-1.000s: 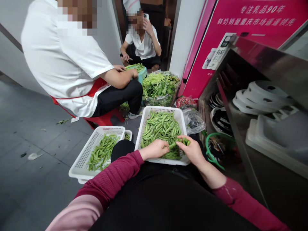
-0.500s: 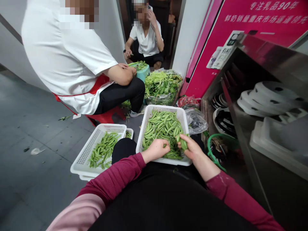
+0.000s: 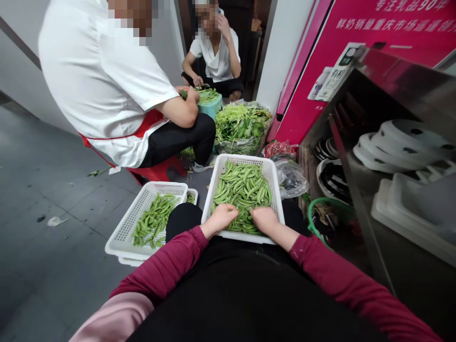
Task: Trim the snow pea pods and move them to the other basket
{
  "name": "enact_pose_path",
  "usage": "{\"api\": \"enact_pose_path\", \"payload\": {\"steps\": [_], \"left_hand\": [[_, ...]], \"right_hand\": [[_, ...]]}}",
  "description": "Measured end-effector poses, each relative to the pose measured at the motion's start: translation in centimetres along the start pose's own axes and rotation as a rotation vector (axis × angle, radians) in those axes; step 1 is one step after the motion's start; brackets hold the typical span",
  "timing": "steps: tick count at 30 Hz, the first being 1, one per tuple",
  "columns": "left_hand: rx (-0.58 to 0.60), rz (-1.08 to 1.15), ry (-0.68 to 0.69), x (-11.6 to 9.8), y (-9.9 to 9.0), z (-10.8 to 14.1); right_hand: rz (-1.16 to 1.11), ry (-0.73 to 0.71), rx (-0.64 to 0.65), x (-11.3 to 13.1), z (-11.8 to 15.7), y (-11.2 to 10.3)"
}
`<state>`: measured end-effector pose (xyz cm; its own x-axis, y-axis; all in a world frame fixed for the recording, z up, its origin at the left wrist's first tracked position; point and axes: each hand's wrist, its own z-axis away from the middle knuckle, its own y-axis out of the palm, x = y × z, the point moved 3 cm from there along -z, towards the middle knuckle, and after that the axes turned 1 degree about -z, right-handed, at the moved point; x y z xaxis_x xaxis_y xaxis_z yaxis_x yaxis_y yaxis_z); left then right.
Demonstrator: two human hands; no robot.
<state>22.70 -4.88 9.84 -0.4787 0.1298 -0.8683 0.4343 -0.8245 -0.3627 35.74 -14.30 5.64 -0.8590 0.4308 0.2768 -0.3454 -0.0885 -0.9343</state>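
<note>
A white perforated basket [image 3: 278, 190] rests on my lap, with many green pea pods [image 3: 242, 185] spread inside. Over the near part of the pods, my left hand [image 3: 223, 216] is closed, its thumb and fingertips pinched together. Facing it, my right hand [image 3: 263, 218] is also closed, knuckles up, low over the pods near the basket's right side. The backs of the hands hide whatever lies between the fingers. Beside my left knee, a second white basket [image 3: 116, 242] holds a smaller heap of pods [image 3: 155, 221].
A co-worker in white [image 3: 103, 85] sits on a red stool [image 3: 174, 166] at left. Another person [image 3: 215, 57] sits behind a turquoise bucket [image 3: 213, 107]. Leafy greens [image 3: 242, 121] fill a bag ahead. A green basket [image 3: 313, 216] and metal shelf [image 3: 356, 190] stand at right.
My right hand has turned from palm up, with pods showing in it, to knuckles up, lower and further left. My left hand has shifted slightly left. The seated co-worker's hands have moved.
</note>
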Motion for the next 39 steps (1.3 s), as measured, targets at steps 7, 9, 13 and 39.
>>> {"api": "enact_pose_path", "payload": {"steps": [7,9,13,39], "left_hand": [[0.060,-0.110,0.014,0.1,0.2,-0.3],[0.095,-0.130,0.056,-0.3,0.7,-0.5],[0.101,-0.168,0.293,-2.2,1.5,-0.4],[0.142,0.009,0.065,-2.1,1.6,-0.5]], "right_hand": [[0.025,-0.062,0.032,-0.9,0.3,-2.4],[-0.155,-0.070,0.095,-1.2,1.0,-4.0],[-0.647,-0.063,0.341,-0.9,2.4,-5.5],[-1.607,-0.009,-0.537,0.2,4.8,-8.2]]}}
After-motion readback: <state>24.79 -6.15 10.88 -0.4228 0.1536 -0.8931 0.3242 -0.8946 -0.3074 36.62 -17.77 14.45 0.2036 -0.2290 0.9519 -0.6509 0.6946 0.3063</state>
